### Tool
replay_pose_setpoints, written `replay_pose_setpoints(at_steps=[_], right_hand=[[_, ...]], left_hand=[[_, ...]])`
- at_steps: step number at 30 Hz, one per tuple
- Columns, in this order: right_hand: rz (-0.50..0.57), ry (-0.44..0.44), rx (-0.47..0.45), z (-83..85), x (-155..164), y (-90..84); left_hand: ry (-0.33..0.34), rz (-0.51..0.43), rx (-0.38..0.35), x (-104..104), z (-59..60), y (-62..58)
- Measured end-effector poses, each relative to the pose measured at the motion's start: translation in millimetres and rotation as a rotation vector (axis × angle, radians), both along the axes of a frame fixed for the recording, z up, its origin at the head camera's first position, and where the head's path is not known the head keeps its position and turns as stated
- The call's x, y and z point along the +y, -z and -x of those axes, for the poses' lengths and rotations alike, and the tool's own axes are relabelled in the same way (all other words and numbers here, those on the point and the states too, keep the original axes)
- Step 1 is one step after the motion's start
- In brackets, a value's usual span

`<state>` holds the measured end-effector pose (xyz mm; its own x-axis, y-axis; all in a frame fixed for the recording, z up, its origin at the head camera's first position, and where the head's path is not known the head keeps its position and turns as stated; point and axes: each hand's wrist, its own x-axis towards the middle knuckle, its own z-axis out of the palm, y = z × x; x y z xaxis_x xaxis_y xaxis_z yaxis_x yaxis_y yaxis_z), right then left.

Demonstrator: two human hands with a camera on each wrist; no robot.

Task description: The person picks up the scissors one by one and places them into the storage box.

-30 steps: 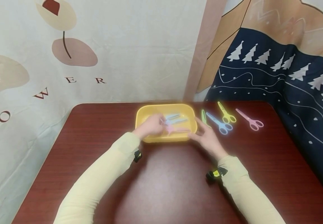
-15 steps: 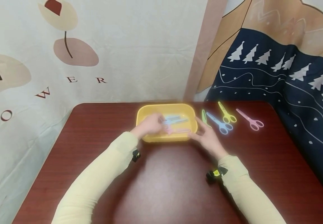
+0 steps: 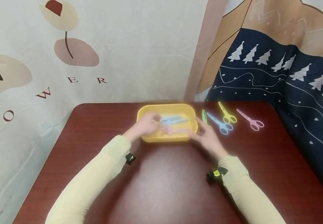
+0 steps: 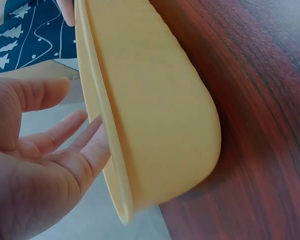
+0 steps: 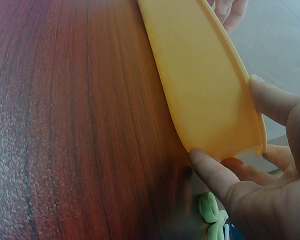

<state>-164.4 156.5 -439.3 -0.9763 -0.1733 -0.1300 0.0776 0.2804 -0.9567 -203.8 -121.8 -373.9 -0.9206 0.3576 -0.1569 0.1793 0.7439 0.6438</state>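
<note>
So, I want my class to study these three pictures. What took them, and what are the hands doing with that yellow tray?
No machine here: a person wears three cameras, one on the head and one on each wrist. The head view looks down on a dark red table. The left hand reaches into a yellow tray holding blue and pink scissors; whether it has a grip on any is unclear. The right hand steadies the tray's right end, fingers relaxed. Green, blue, yellow and pink scissors lie beside the tray. Each wrist view shows the tray's outside wall close up.
</note>
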Motion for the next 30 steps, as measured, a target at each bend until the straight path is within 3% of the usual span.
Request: replay_pose_setpoints(at_steps=[6,13,30], right_hand=[[0.001,0.006,-0.009,0.1,-1,-1.2],[-0.008,0.008,-0.017,-0.8,-1,-3.4],[0.011,0.013,-0.023,-0.8,-2,-2.0]], left_hand=[[-0.028,-0.074,0.054,-12,-5.1,0.0],[-0.099,-0.122,0.063,-24,-11.2,0.1],[-0.175,-0.329,0.188,-50,-24.5,16.6]])
